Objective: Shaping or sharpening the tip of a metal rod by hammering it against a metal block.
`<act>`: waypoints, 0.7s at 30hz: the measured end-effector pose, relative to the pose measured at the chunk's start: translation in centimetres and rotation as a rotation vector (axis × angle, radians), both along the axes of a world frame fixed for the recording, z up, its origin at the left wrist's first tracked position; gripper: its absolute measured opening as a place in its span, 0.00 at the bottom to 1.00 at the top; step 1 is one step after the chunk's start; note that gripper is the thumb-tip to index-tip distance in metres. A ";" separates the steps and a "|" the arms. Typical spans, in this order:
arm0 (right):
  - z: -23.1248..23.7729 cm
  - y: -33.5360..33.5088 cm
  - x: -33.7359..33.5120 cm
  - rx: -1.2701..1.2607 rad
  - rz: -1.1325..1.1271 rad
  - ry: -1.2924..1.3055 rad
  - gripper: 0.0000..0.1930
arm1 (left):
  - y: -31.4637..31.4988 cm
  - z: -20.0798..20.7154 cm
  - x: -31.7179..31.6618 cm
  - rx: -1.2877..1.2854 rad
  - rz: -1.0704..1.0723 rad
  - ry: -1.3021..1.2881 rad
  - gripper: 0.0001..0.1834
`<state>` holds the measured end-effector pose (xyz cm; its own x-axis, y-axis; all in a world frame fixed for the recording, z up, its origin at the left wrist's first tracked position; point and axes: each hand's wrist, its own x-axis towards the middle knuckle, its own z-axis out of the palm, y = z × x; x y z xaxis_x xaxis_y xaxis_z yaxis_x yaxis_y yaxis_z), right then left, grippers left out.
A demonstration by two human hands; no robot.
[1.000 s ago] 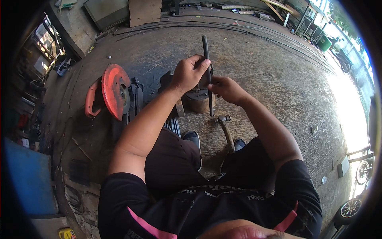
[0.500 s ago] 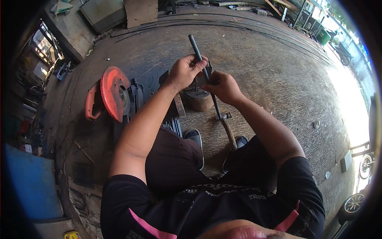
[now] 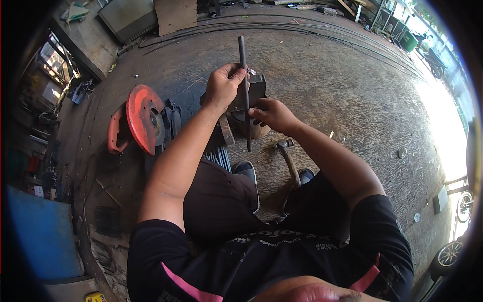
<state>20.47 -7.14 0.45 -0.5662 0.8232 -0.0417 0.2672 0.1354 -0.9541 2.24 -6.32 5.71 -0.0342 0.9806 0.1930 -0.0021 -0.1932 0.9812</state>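
Observation:
A dark straight metal rod [image 3: 242, 53] stands nearly upright in front of me. My left hand [image 3: 224, 88] grips its upper half, thumb laid against it. Lower down, my right hand [image 3: 274, 115] has its fingertips and thumb at the rod. Behind the hands is a dark metal block [image 3: 258, 86], partly hidden, above a round wooden stump [image 3: 260, 132]. A hammer [image 3: 289, 157] with a wooden handle leans by my right shoe, below the right hand.
At the left stands a cut-off saw with a red guard [image 3: 138, 118]. Several thin metal rods [image 3: 220, 158] lie by my left leg. Long bars [image 3: 312, 31] stretch across the concrete floor at the far side. A blue panel [image 3: 43, 234] is at the lower left.
The rod has swung from a slant to nearly upright, its lower end moving left, away from the hammer. Both hands have shifted slightly left, uncovering more of the metal block.

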 end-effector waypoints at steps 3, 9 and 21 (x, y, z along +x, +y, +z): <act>0.2 -0.2 -0.3 0.023 0.034 0.050 0.19 | 0.3 -0.4 -0.2 0.013 0.052 0.031 0.07; -0.6 0.2 -0.4 0.052 -0.018 0.074 0.21 | 1.3 -2.1 -0.2 0.093 0.123 0.122 0.11; -0.6 0.7 0.0 -0.098 0.053 0.104 0.24 | 0.9 -2.8 -0.4 -0.291 -0.047 0.080 0.19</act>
<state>20.45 -6.48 -0.15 -0.6144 0.7868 -0.0598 0.1614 0.0512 -0.9856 1.85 -5.40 2.96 0.0163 0.9952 -0.0965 0.0754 0.0950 0.9926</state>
